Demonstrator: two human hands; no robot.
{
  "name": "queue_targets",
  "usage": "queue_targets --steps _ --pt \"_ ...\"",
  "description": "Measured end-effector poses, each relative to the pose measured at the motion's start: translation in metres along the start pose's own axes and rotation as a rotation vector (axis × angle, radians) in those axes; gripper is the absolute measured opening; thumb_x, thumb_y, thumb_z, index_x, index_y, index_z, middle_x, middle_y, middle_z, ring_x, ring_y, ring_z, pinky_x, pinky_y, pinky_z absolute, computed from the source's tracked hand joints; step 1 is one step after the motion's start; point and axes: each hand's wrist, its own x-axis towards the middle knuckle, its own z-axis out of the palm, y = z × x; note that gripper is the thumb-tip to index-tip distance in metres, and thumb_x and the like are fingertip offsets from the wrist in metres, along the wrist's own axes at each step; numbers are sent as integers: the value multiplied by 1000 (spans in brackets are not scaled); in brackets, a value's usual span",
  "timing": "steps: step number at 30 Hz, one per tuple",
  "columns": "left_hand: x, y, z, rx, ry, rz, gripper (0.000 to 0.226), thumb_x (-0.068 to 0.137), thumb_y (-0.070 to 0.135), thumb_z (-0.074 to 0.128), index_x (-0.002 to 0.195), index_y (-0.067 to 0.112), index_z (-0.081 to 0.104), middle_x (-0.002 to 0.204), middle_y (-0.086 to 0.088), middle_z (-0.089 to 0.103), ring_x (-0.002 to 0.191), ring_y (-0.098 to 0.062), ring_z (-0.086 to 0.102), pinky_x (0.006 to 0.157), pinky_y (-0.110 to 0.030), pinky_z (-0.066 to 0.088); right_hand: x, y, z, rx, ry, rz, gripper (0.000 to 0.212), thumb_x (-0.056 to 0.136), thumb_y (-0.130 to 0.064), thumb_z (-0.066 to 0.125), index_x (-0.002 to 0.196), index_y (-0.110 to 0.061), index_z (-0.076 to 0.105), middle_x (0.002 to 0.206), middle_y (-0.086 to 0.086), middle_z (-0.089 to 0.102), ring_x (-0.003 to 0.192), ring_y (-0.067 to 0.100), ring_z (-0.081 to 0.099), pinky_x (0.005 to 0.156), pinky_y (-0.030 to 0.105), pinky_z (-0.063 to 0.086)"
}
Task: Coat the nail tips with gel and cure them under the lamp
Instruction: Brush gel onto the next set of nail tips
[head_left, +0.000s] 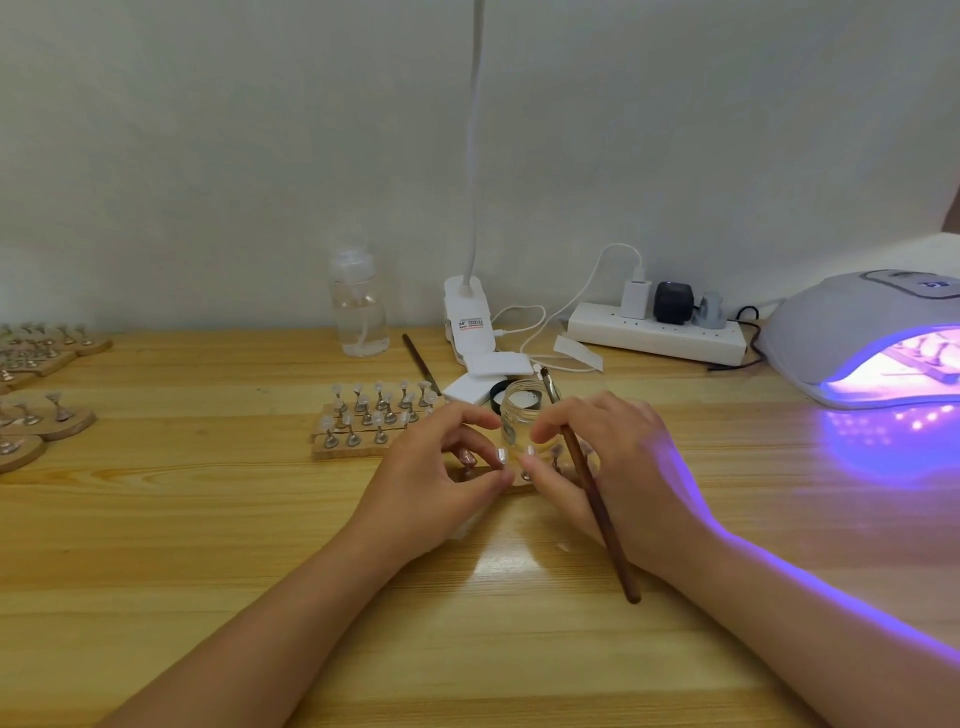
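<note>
A wooden strip (519, 487) with nail tips (502, 455) on small metal stands lies on the table between my two hands. My left hand (436, 483) pinches the strip's left end with thumb and fingers. My right hand (618, 467) grips a long brown brush (597, 499), bristles pointing up and away, while its fingers touch the strip's right end. An open glass gel jar (522, 415) stands just behind the strip. At the far right the curing lamp (852, 338) glows violet, with another wooden strip (930, 364) inside it.
More strips of nail tips (374, 421) lie left of the jar, others (36, 395) at the table's left edge. Behind stand a clear bottle (359, 306), a clip lamp base (467, 317), white pads (493, 364), a second brush (421, 364), a power strip (654, 332).
</note>
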Motion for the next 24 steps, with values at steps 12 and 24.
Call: queue_targets --steps 12,24 --pt "0 -2 0 41 -23 30 39 68 18 78 91 39 55 78 13 62 80 2 57 70 -8 42 -1 0 1 49 -19 -99 16 74 -28 70 85 -18 66 79 -9 65 82 3 54 83 22 35" --pt "-4 11 -1 23 15 242 21 70 30 67 87 19 71 91 4 65 94 -13 58 86 -34 45 0 -10 -2 115 130 -172 19 77 -26 67 88 -11 68 81 -4 65 84 5 55 85 21 37"
